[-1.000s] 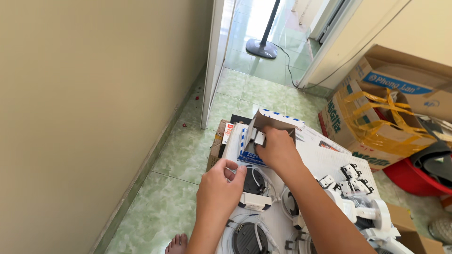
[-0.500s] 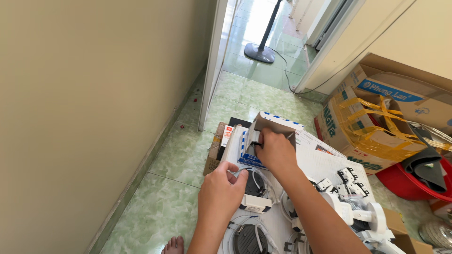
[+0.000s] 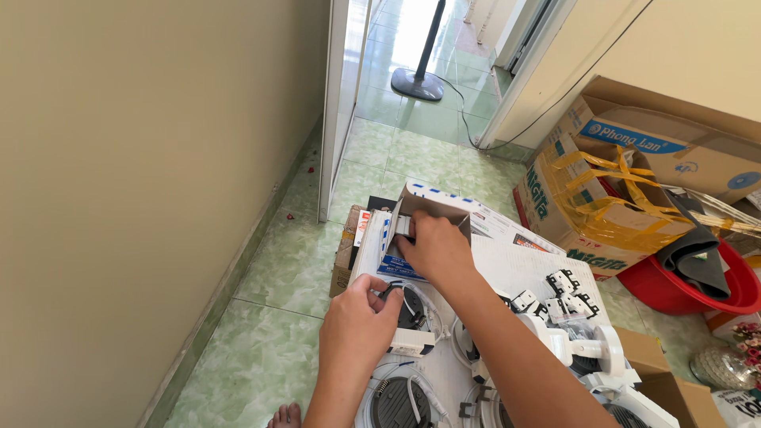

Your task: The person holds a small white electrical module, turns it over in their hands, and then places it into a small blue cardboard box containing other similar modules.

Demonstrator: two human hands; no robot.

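Open white-and-blue box (image 3: 412, 230) on the green tiled floor (image 3: 277, 285), flap raised. Right hand (image 3: 434, 247) reaches into the box, fingers closed on a small white part (image 3: 403, 226). Left hand (image 3: 357, 325) pinches a black cable (image 3: 396, 292) beside round lamp fittings (image 3: 400, 400).

Taped cardboard box (image 3: 602, 202), red basin (image 3: 697, 285), fan base (image 3: 418, 83), perhaps glass jar (image 3: 717, 366).

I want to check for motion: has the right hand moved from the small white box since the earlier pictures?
No. The right hand remains inside the open white box, in the same place against the box's blue-dotted flap; only the camera shifted slightly.
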